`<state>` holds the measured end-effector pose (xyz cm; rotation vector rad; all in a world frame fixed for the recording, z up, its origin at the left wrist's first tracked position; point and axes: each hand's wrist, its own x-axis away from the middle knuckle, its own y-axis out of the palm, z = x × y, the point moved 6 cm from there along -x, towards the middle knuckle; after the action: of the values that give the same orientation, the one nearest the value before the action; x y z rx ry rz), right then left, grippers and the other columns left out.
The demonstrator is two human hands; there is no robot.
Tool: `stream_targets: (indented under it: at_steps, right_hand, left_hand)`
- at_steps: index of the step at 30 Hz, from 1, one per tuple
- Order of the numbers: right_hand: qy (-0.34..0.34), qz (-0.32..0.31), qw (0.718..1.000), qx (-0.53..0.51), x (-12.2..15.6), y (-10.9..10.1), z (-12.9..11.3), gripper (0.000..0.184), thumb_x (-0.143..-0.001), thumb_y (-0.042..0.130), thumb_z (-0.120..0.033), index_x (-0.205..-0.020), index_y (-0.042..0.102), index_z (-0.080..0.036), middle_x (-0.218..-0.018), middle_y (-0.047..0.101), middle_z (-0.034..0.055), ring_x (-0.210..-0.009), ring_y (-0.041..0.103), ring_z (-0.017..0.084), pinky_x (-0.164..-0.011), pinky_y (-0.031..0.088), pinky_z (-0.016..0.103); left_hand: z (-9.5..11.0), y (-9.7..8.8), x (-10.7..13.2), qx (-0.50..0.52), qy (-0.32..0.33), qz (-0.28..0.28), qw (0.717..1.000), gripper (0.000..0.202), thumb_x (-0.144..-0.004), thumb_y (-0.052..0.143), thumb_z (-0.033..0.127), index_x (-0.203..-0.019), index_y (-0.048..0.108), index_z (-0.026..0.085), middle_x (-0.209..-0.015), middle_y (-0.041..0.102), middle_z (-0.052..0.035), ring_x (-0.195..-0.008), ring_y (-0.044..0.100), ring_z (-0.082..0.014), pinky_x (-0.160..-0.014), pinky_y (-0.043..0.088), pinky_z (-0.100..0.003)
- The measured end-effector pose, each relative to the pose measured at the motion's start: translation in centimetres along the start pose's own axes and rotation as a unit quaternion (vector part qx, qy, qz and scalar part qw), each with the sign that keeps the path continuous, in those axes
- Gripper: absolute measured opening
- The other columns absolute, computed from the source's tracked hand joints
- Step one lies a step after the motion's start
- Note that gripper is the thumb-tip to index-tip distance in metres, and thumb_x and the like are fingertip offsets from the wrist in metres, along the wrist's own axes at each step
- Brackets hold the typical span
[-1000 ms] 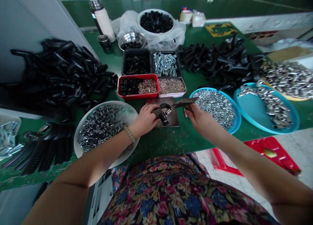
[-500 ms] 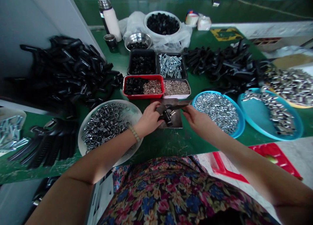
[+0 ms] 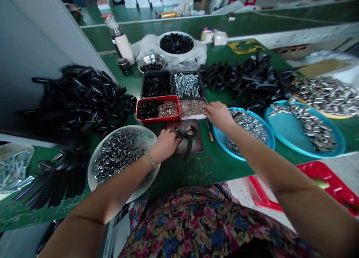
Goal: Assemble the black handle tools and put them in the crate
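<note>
My left hand [image 3: 165,143] is closed on a black handle part [image 3: 185,135] that rests on a small dark metal plate [image 3: 196,143] in front of me. My right hand [image 3: 218,114] reaches over the white tray of small silver pieces [image 3: 190,107], its fingers bent down at the tray's right edge; whether they pinch anything is hidden. A thin red-handled tool [image 3: 209,131] lies on the green table just right of the plate. The blue bowl of silver nuts [image 3: 252,127] sits under my right wrist.
A white bowl of metal rings [image 3: 119,153] is at my left. A red tray [image 3: 157,110], black trays of caps [image 3: 156,85] and screws [image 3: 187,84] stand behind. Piles of black handles [image 3: 81,97] lie left and right [image 3: 246,80]. A second blue bowl [image 3: 305,127] is far right.
My right hand has let go of the tool it held at the plate and moved forward to the white tray. The tool now lies on the table. My left hand stays on the handle part.
</note>
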<state>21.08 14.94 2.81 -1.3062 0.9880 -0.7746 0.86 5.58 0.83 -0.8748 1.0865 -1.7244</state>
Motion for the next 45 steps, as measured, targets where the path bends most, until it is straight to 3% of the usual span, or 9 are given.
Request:
stream_targets:
  at_steps: [5,8,12,20,25,28,31,37,45]
  right_hand:
    - [-0.036,-0.034,0.997,0.057,-6.1,1.7,-2.3,0.026,-0.092,0.045,-0.024,-0.098,0.067,-0.011,-0.102,0.066,0.0167,-0.098,0.051,0.027,-0.076,0.032,0.035]
    - [-0.047,-0.020,0.997,0.054,-6.5,1.9,-2.5,0.026,-0.092,0.043,-0.023,-0.096,0.066,-0.011,-0.100,0.066,0.0167,-0.097,0.050,0.027,-0.076,0.031,0.035]
    - [-0.038,-0.003,0.999,0.028,-5.9,1.6,-2.1,0.025,-0.092,0.041,-0.023,-0.099,0.063,-0.012,-0.102,0.066,0.0157,-0.098,0.050,0.027,-0.077,0.030,0.035]
    - [0.025,0.014,0.997,-0.067,-6.4,1.7,-0.6,0.025,-0.089,0.043,-0.021,-0.104,0.060,-0.009,-0.094,0.066,0.0192,-0.090,0.055,0.028,-0.078,0.038,0.036]
    - [0.045,0.051,0.956,-0.285,-2.6,0.5,-0.8,0.020,-0.081,0.051,-0.021,-0.094,0.066,-0.016,-0.089,0.069,0.0083,-0.083,0.061,0.021,-0.075,0.047,0.033]
    - [0.091,-0.023,0.903,-0.419,1.1,1.3,-1.4,0.021,-0.082,0.054,-0.032,-0.093,0.067,-0.020,-0.080,0.068,0.0021,-0.058,0.059,0.015,-0.052,0.049,0.029]
    - [0.152,-0.081,0.863,-0.475,3.5,2.4,-2.0,0.026,-0.081,0.056,-0.037,-0.097,0.066,-0.019,-0.078,0.067,0.0017,-0.042,0.050,0.010,-0.034,0.038,0.023]
    - [0.121,-0.037,0.912,-0.391,3.3,2.2,-2.3,0.020,-0.083,0.055,-0.030,-0.094,0.065,-0.017,-0.088,0.069,0.0061,-0.063,0.061,0.015,-0.053,0.049,0.029]
    - [0.080,0.062,0.975,-0.199,6.7,-0.7,1.7,0.019,-0.088,0.051,-0.027,-0.091,0.067,-0.018,-0.090,0.069,0.0088,-0.087,0.063,0.023,-0.080,0.048,0.037]
  left_hand:
    - [0.4,-2.9,-4.1,-0.089,0.051,0.055,0.993,0.032,-0.090,0.052,0.042,-0.082,0.066,0.015,-0.091,0.066,-0.0115,-0.091,0.059,-0.0264,-0.079,0.047,-0.039]
    - [1.4,-4.7,-9.6,-0.108,0.051,0.115,0.986,0.030,-0.095,0.045,0.032,-0.092,0.067,0.013,-0.105,0.064,-0.0127,-0.106,0.052,-0.0281,-0.088,0.040,-0.042]
    - [2.1,-3.8,-14.8,-0.126,0.042,0.084,0.988,0.030,-0.095,0.039,0.017,-0.089,0.068,0.012,-0.102,0.065,-0.0132,-0.110,0.048,-0.0286,-0.091,0.032,-0.046]
    - [1.9,-3.2,-16.0,-0.073,0.038,0.120,0.989,0.029,-0.097,0.036,0.020,-0.096,0.065,0.015,-0.099,0.068,-0.0115,-0.104,0.054,-0.0270,-0.090,0.035,-0.045]
    - [1.1,-4.9,-13.0,0.071,0.051,0.130,0.988,0.025,-0.095,0.045,0.024,-0.102,0.065,0.011,-0.101,0.069,-0.0129,-0.099,0.061,-0.0223,-0.091,0.043,-0.037]
    - [0.1,-4.2,-8.3,0.178,0.063,0.103,0.977,0.020,-0.091,0.054,0.026,-0.104,0.065,0.014,-0.101,0.070,-0.0069,-0.094,0.064,-0.0178,-0.091,0.047,-0.033]
    - [-0.8,-2.0,-4.0,0.177,0.068,0.082,0.978,0.018,-0.091,0.055,0.028,-0.095,0.067,0.016,-0.098,0.068,-0.0058,-0.092,0.063,-0.0179,-0.089,0.049,-0.033]
    - [-0.3,1.1,-2.0,0.028,0.114,0.091,0.989,0.026,-0.094,0.048,0.032,-0.096,0.065,0.012,-0.103,0.062,-0.0100,-0.096,0.058,-0.0210,-0.089,0.047,-0.034]
    - [1.0,1.6,-1.5,-0.129,0.163,0.052,0.977,0.025,-0.094,0.043,0.023,-0.086,0.066,0.017,-0.105,0.060,-0.0094,-0.094,0.056,-0.0214,-0.083,0.047,-0.033]
